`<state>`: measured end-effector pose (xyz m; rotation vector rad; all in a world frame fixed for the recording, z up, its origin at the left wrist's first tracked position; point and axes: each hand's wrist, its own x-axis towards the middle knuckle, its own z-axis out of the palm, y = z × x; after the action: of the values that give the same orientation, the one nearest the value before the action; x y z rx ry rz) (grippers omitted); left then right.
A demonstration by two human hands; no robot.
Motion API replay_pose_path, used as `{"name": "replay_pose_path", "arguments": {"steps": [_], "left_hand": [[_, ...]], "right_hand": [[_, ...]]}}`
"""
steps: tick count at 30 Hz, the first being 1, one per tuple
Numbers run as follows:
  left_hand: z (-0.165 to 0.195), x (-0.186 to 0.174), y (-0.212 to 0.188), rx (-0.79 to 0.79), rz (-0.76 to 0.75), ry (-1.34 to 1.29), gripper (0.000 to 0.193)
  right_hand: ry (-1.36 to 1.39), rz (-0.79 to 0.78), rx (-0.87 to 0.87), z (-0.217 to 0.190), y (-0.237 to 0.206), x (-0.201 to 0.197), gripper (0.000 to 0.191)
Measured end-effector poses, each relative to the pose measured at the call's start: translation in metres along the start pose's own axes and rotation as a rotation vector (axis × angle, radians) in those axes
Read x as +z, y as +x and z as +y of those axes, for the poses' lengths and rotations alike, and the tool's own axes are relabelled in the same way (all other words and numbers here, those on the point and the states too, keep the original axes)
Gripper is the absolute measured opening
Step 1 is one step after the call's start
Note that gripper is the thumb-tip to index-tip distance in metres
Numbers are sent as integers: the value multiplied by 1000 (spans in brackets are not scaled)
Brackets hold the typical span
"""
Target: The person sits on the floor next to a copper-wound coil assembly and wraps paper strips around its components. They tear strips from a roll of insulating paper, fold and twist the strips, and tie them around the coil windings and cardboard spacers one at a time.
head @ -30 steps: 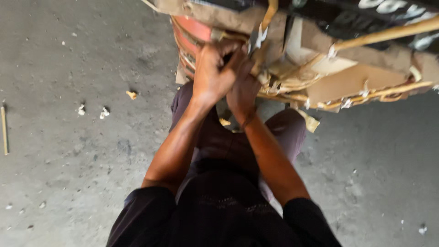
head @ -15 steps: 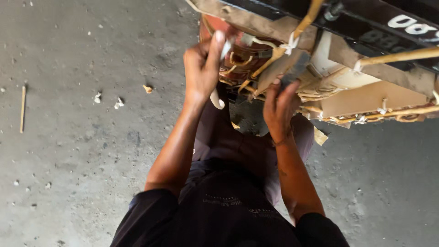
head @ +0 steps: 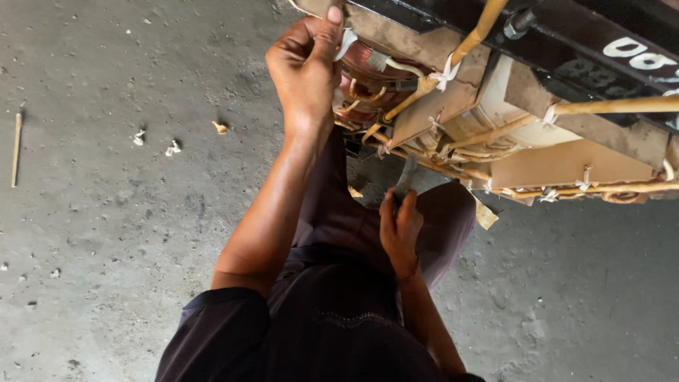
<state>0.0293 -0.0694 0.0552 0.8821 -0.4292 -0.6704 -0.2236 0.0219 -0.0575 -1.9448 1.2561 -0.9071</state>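
The person wears a dark short-sleeved shirt (head: 311, 339), muted purple trousers (head: 438, 219), bare forearms and a thin reddish wrist thread (head: 408, 278).

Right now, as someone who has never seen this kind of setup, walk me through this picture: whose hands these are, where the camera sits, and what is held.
There is no machine arm here: a person works with bare hands, and the camera sits on their head, looking down. The left hand is raised and pinches a white strip against a copper coil in a blocky unit wrapped in tan board. Yellowish sleeved wires, tied with white strips, run across it. The right hand is lower, over the lap, gripping a thin grey tool; its kind is unclear. Below lies a concrete floor with small scraps and a stick.
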Motion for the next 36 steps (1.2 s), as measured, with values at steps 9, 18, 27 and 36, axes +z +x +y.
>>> {"name": "replay_pose_path", "arguments": {"steps": [9, 18, 27, 36], "left_hand": [[13, -3, 2, -94, -95, -181, 18], [14, -13, -7, -264, -35, -269, 32], [-15, -38, 3, -295, -145, -483, 32], [16, -40, -39, -99, -195, -157, 36]], "right_hand": [[21, -47, -59, 12, -2, -10, 15], [113, 270, 315, 33, -22, -72, 24], [-918, 366, -414, -8, 50, -266, 15], [-1430, 37, -585, -27, 89, -302, 26]]}}
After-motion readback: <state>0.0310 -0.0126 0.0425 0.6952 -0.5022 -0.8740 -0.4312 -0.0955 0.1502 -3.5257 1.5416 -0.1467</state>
